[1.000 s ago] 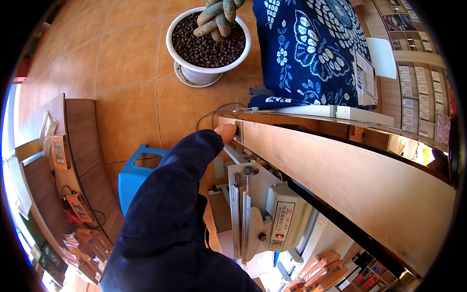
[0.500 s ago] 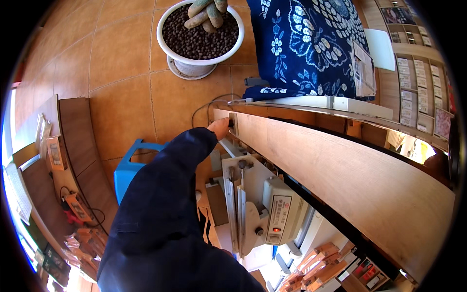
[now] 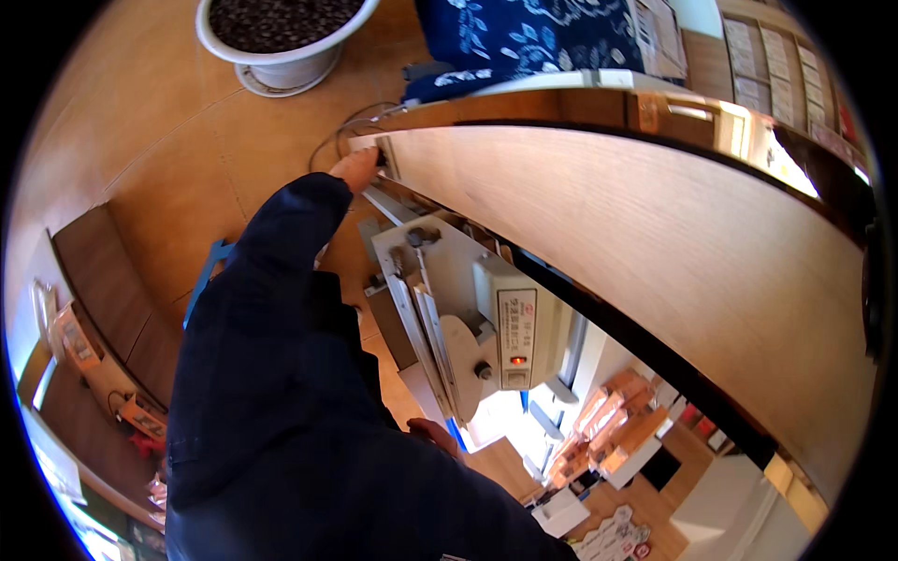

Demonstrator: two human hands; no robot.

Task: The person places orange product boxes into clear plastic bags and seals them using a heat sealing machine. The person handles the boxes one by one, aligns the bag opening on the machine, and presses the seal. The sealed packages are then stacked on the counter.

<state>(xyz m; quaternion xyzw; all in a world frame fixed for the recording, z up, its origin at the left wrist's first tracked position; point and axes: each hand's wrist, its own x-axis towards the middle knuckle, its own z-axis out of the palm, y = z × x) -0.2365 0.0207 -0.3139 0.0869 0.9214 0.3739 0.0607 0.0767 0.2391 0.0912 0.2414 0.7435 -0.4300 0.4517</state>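
Note:
At the upper left end of a long light wooden panel (image 3: 608, 224), my left hand (image 3: 357, 169) is closed, its fingers by a small dark grip on a metal plate (image 3: 387, 158). The dark sleeve of my left arm reaches up from the lower edge. My right hand (image 3: 435, 437) shows only in part, low beside my body; its fingers are mostly hidden. Between the panel and my body stands a beige sealing machine (image 3: 519, 327) with a lit red switch and metal rails along its side.
A white plant pot (image 3: 281, 70) of dark pellets stands on the tiled floor. Blue patterned cloth (image 3: 533, 37) covers something behind the panel. Brown packages (image 3: 608, 421) lie on the right. A blue stool (image 3: 208, 280) and a brown cabinet (image 3: 122, 299) are at the left.
My view has turned, so the pot and cloth sit higher and farther left. The panel appears broader, with its end still at my left hand. More of my right hand shows.

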